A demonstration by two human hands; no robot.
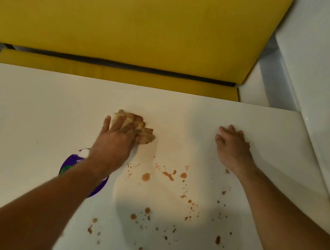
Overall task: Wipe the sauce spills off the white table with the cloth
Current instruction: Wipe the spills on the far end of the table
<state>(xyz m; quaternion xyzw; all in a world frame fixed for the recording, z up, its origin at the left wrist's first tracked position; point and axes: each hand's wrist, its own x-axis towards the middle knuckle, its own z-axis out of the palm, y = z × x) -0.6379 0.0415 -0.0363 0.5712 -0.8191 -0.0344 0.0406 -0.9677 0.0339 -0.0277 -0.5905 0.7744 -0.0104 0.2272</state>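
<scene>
Head view looks down on the white table (43,105). I see the left hand (115,138) lying on top of a bunched beige cloth (143,135), which sits near the middle of the table, toward its far edge. The fingers are spread and quite straight over the cloth and the thumb points out to the side, so the hand presses the cloth down and does not grasp it. The right hand (231,146) lies flat on the table, well apart from the cloth, with relaxed fingers and nothing in it. Brown-orange sauce spills (146,176) are scattered on the near part of the table, between the two forearms, as many drops and small spots. A purple round label (96,188) shows partly under the left forearm. Beyond the table is a yellow cushioned seat (128,23).
</scene>
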